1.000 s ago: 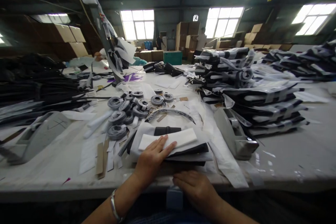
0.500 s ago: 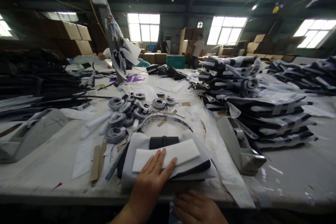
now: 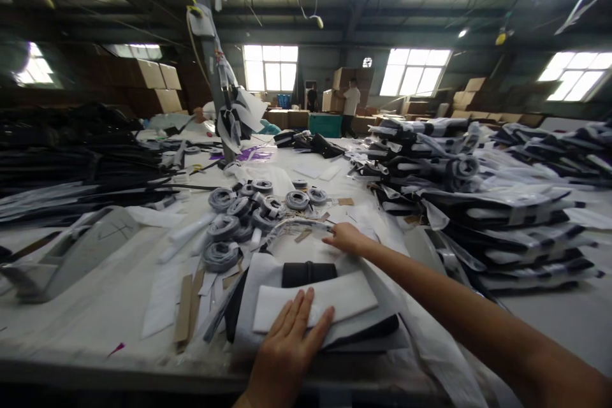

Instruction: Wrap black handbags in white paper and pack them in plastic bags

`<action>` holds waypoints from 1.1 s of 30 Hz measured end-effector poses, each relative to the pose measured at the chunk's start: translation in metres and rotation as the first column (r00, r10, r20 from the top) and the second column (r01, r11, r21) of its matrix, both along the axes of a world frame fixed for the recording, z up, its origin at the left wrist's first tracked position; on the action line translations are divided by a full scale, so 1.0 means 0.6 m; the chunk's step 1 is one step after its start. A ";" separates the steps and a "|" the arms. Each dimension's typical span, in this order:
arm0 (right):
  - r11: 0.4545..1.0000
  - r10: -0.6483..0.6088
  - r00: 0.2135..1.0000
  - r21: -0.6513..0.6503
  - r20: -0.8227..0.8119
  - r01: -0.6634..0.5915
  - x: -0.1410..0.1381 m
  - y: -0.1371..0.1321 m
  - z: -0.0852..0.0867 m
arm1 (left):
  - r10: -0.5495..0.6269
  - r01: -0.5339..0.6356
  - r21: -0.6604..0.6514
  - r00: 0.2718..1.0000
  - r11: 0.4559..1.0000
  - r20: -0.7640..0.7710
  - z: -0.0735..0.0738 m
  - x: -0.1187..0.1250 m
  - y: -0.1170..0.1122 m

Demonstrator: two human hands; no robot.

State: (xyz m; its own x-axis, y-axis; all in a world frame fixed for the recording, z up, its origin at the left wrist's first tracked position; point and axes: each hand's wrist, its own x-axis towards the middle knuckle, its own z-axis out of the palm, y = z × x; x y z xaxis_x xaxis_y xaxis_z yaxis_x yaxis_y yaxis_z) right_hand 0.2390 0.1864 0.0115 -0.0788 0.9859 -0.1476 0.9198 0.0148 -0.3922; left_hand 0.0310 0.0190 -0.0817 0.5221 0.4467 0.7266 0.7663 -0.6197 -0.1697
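My left hand (image 3: 289,338) lies flat with spread fingers on a folded white foam sheet (image 3: 354,296). Under the foam is a black and white bag (image 3: 248,319) with a black rolled piece (image 3: 308,274) on top. Behind it arcs a plastic-wrapped handle (image 3: 296,223). Stretched forward over the bag's right side, my right hand (image 3: 345,239) has its fingers closed around the right end of that handle. Coiled grey straps in plastic (image 3: 222,256) lie left of the handle.
Grey tape dispensers (image 3: 90,255) stand left and right. Piles of wrapped black bags (image 3: 521,229) rise on the right, black pieces (image 3: 71,159) on the left. Cardboard strips (image 3: 183,312) lie near the bag. A post (image 3: 217,76) stands ahead; two people (image 3: 351,102) are far back.
My right hand has gone from the table's front edge forward to the handle and closed on it. My left hand stays on the foam sheet. The view has tilted up slightly.
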 end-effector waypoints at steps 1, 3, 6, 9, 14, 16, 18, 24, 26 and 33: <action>0.999 -0.023 1.000 -0.035 0.014 0.024 -0.005 0.021 -0.010 | 0.008 -0.008 0.012 1.000 1.000 0.023 -0.005 0.002 0.001; 0.995 -0.054 0.998 -0.081 0.012 0.055 -0.016 0.045 -0.029 | 0.013 -0.015 0.049 0.999 0.999 0.049 -0.009 0.003 0.004; 0.993 -0.077 0.996 -0.096 -0.049 0.072 -0.025 0.057 -0.046 | 0.003 -0.003 0.081 1.000 0.997 -0.003 0.000 -0.002 0.006; 0.996 -0.080 0.986 -0.039 -0.149 0.075 -0.023 0.065 -0.045 | -0.005 0.009 0.070 0.998 0.998 -0.055 0.009 -0.006 0.005; 0.991 -0.018 0.935 0.120 -0.355 0.064 -0.008 0.055 0.000 | 0.016 -0.017 0.050 1.000 0.999 0.018 -0.002 -0.002 0.004; 0.984 0.055 0.901 0.176 -0.431 0.024 -0.006 0.028 0.025 | 0.010 -0.010 0.028 1.000 1.000 -0.011 -0.001 -0.003 0.003; 0.975 0.134 0.864 0.220 -0.485 -0.028 -0.005 -0.017 0.045 | -0.006 0.007 0.003 0.998 1.000 -0.058 0.006 -0.005 0.001; 0.841 0.449 0.823 0.477 -0.348 -0.256 0.000 -0.193 0.038 | -0.028 0.027 -0.022 0.995 0.999 -0.091 0.021 -0.013 0.000; 0.757 0.524 0.821 0.566 -0.228 -0.326 0.003 -0.237 0.017 | -0.046 0.042 -0.046 0.994 0.998 -0.097 0.020 -0.014 0.000; 0.511 0.560 0.823 0.741 0.097 -0.435 0.010 -0.305 -0.047 | -0.115 0.108 -0.156 0.993 0.982 -0.037 0.024 -0.019 -0.001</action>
State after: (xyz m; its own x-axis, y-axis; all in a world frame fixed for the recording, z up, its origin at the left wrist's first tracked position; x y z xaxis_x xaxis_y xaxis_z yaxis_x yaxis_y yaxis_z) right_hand 0.2449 0.0034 -0.0165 -0.5480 0.5557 0.6252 0.6067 0.7786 -0.1603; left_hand 0.0193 0.0183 -0.0675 0.6062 0.4877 0.6282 0.6845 -0.7222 -0.0997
